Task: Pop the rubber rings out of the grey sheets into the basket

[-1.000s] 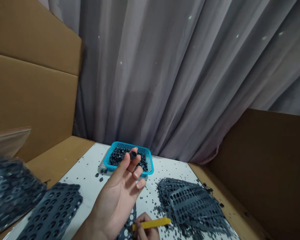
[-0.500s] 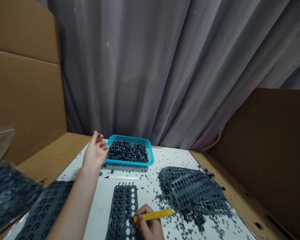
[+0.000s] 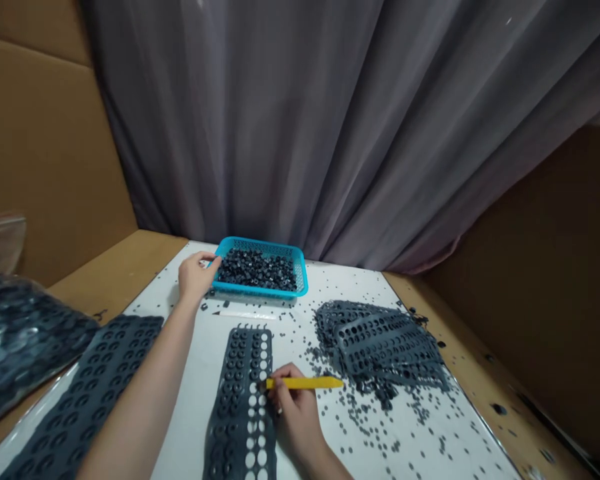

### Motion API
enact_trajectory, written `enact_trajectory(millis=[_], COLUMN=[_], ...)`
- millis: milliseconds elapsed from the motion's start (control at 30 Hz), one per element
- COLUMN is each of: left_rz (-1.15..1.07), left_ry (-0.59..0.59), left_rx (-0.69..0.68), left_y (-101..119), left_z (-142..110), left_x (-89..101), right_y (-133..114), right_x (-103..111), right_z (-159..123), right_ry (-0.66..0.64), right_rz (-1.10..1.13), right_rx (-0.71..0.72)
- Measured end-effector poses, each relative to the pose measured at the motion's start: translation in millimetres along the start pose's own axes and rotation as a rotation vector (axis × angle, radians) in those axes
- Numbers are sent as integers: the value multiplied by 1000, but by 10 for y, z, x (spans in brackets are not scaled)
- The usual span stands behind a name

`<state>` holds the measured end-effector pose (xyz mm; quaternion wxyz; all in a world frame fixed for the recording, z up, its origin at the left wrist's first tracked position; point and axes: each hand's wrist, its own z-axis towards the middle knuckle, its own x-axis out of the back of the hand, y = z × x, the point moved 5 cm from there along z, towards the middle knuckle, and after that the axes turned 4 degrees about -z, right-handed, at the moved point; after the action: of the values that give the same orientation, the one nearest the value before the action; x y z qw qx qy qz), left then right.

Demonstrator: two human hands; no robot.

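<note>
My right hand (image 3: 297, 407) grips a yellow stick-like tool (image 3: 317, 383), its tapered end pointing right and its dark end at the sheet. Beneath that end lies a dark rubber sheet (image 3: 230, 393) moulded with rows of round ring-like parts; round holes along its right side show the white surface below. My left hand (image 3: 195, 275) is at the left rim of a blue mesh basket (image 3: 304, 270), thumb and fingers closed together; anything between them is too small to make out. Many small black pieces (image 3: 257, 269) fill the basket.
Perforated black sheets (image 3: 387, 343) are piled at the right among scattered small discs. A white pencil (image 3: 245, 315) lies before the basket. At left are another moulded sheet (image 3: 87, 387) and a clear bag (image 3: 25, 340) of dark parts. Cardboard walls and a grey curtain (image 3: 260, 133) surround the table.
My left hand has turned from palm up, with a small dark piece at its fingertips, to palm down at the basket rim. My right hand still holds the tool on the sheet. The view has tilted down.
</note>
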<state>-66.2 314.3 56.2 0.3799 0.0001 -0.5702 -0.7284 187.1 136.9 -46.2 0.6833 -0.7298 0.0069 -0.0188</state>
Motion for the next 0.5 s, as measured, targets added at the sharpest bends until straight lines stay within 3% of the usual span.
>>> enact_trajectory(millis=[133,500], left_rz=[343,428], left_ry=[-126,-148], left_rx=[-42,-48], left_y=[-35,-87], left_z=[-58,-126], left_x=[-103,-256], right_y=[-4,-109], right_x=[24,40], right_z=[3,-27], right_ry=[-20,1], right_rz=[-15,-199], right_rx=[-21,80])
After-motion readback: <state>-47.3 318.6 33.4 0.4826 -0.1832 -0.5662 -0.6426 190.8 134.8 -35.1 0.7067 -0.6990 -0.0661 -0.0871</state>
